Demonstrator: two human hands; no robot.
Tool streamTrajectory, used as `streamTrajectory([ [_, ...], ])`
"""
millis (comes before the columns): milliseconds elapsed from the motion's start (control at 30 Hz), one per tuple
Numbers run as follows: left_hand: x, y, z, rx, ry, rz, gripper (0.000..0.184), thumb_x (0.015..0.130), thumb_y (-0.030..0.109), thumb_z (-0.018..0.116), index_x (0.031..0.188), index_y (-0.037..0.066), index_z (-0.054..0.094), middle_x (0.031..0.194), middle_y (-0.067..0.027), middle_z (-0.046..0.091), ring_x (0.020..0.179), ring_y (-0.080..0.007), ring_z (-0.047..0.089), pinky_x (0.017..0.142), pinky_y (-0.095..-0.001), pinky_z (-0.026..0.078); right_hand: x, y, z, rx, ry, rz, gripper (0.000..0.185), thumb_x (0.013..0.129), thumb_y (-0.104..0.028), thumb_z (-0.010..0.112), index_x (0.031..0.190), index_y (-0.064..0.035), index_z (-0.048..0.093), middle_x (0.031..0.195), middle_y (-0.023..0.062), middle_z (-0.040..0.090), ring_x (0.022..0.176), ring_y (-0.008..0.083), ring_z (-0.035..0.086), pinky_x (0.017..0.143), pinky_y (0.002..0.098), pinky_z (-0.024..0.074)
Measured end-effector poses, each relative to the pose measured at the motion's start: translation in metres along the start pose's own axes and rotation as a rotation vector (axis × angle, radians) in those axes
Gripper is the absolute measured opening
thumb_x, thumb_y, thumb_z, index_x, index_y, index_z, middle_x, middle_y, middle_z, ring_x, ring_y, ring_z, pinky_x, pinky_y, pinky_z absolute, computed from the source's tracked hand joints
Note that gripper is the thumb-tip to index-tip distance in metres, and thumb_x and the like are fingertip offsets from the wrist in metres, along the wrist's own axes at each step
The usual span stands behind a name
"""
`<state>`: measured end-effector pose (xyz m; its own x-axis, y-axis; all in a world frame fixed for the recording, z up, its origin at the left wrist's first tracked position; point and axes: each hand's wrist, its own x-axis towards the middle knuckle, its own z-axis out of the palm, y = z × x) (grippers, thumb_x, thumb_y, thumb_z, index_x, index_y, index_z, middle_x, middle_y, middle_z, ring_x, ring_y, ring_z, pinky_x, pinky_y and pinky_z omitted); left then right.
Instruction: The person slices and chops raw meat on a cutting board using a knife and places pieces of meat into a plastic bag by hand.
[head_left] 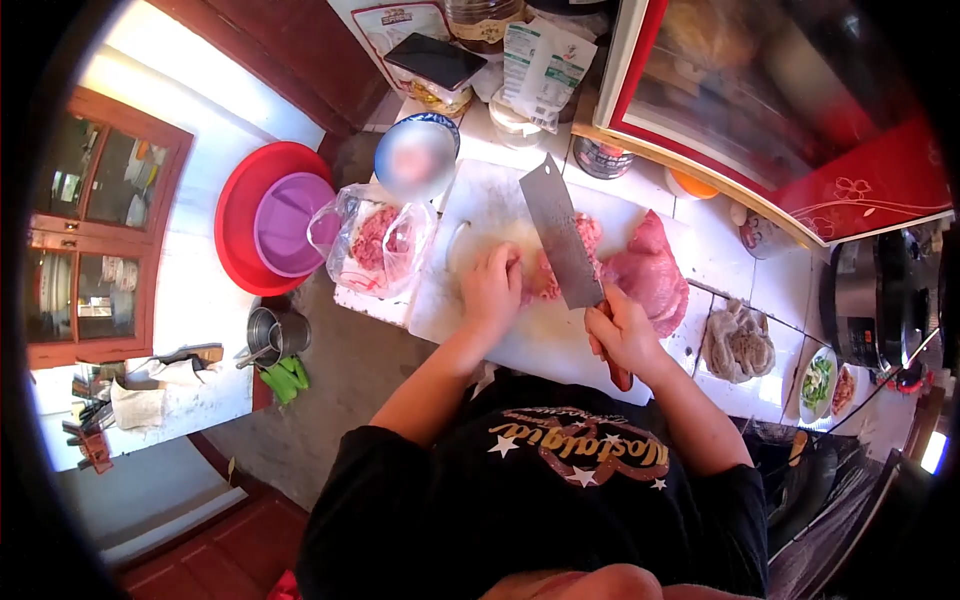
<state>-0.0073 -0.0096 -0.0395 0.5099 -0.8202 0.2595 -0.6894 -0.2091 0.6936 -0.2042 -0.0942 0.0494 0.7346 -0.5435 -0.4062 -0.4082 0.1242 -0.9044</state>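
Note:
My right hand (622, 330) is wrapped round the wooden handle of a cleaver (560, 235). Its broad metal blade lies across chopped pink meat (588, 235), hiding part of it. My left hand (492, 287) rests on the white cutting board (470, 335), just left of that meat. Its fingers are curled and pressed together; whatever they may hold is hidden. A larger slab of raw meat (648, 270) lies on the board to the right of the blade.
A plastic bag of minced meat (378, 245) and a blue-rimmed bowl (440, 125) stand left of the board. A grey rag (738, 342) lies to the right, near a plate of chopped greens (817, 384). A red-framed cabinet (630, 75) overhangs the back right.

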Motion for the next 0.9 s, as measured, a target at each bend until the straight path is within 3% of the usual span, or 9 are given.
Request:
streamTrajectory([
  [133,0.009,0.006,-0.003,-0.228,-0.132,-0.037,0.028,0.082,0.002,0.057,0.11,0.004,0.055,0.097,-0.0134,0.063,0.091,-0.0254,0.061,0.081,-0.0328,0.048,-0.021,0.0,0.004,0.004,-0.029,0.07,0.012,0.089,-0.01,0.048,0.092,0.0005,0.045,0.065,0.0059,0.051,0.05,0.0128,0.054,0.045,0.0282,0.0433],
  [200,0.008,-0.006,-0.003,-0.409,0.036,-0.178,0.026,0.081,0.006,0.06,0.106,0.003,0.056,0.101,-0.0123,0.063,0.092,-0.0295,0.06,0.083,-0.0353,0.047,-0.022,0.006,0.006,0.023,-0.051,0.047,0.011,0.089,-0.011,0.05,0.087,-0.0006,0.045,0.058,0.0057,0.052,0.046,0.0132,0.05,0.043,0.0269,0.0418],
  [267,0.001,-0.024,-0.004,-0.366,0.128,-0.128,0.026,0.08,0.009,0.062,0.104,0.003,0.057,0.099,-0.0121,0.062,0.09,-0.0296,0.059,0.08,-0.0372,0.047,-0.016,0.019,0.01,-0.07,-0.056,0.002,0.013,0.089,-0.011,0.05,0.088,0.0005,0.044,0.058,0.0067,0.052,0.047,0.0138,0.051,0.043,0.0278,0.0418],
  [367,-0.007,-0.013,-0.021,0.152,0.026,0.102,0.022,0.08,0.015,0.064,0.1,0.005,0.06,0.09,-0.0103,0.059,0.083,-0.0275,0.056,0.073,-0.0382,0.045,-0.002,0.012,0.002,-0.135,0.03,-0.02,0.014,0.09,-0.011,0.049,0.089,0.0016,0.043,0.058,0.0074,0.052,0.048,0.0146,0.052,0.044,0.0295,0.0418],
  [467,-0.008,-0.001,-0.018,0.279,0.008,0.225,0.021,0.081,0.018,0.063,0.098,0.006,0.061,0.09,-0.0102,0.06,0.084,-0.0295,0.057,0.073,-0.0388,0.046,-0.001,-0.001,-0.003,-0.16,0.016,0.036,0.014,0.087,-0.01,0.05,0.091,0.0027,0.044,0.064,0.0152,0.058,0.053,0.0261,0.06,0.049,0.0374,0.0467],
  [533,-0.007,-0.002,-0.012,0.24,-0.004,0.188,0.021,0.082,0.02,0.063,0.098,0.008,0.061,0.09,-0.0109,0.06,0.083,-0.031,0.057,0.072,-0.0409,0.045,-0.009,-0.002,0.006,-0.328,0.08,-0.24,0.015,0.085,-0.009,0.052,0.092,0.0028,0.046,0.066,0.0202,0.059,0.056,0.0371,0.059,0.052,0.0419,0.0477],
  [667,-0.004,-0.001,0.0,0.282,0.022,0.106,0.013,0.078,0.016,0.062,0.086,0.007,0.061,0.083,-0.0116,0.057,0.077,-0.0316,0.056,0.064,-0.0433,0.044,-0.028,0.017,0.026,-0.473,0.047,-0.34,0.019,0.084,-0.006,0.052,0.099,0.0035,0.046,0.069,0.0209,0.058,0.057,0.0338,0.06,0.052,0.0398,0.0473],
  [733,-0.003,0.003,0.003,0.329,0.002,0.069,0.012,0.077,0.015,0.062,0.085,0.007,0.06,0.082,-0.0118,0.057,0.075,-0.0323,0.056,0.063,-0.0433,0.044,-0.032,0.035,0.039,-0.608,0.109,-0.287,0.027,0.082,-0.006,0.053,0.105,0.0043,0.046,0.068,0.0247,0.058,0.062,0.0417,0.059,0.057,0.0459,0.0483],
  [900,-0.004,-0.002,0.012,0.332,0.006,0.121,0.014,0.072,0.014,0.063,0.082,0.006,0.058,0.079,-0.0111,0.055,0.073,-0.0318,0.056,0.064,-0.0434,0.045,-0.001,0.025,0.048,-0.551,0.123,-0.314,0.025,0.082,-0.008,0.051,0.103,0.0051,0.045,0.068,0.0279,0.058,0.063,0.044,0.059,0.057,0.0503,0.0472],
])
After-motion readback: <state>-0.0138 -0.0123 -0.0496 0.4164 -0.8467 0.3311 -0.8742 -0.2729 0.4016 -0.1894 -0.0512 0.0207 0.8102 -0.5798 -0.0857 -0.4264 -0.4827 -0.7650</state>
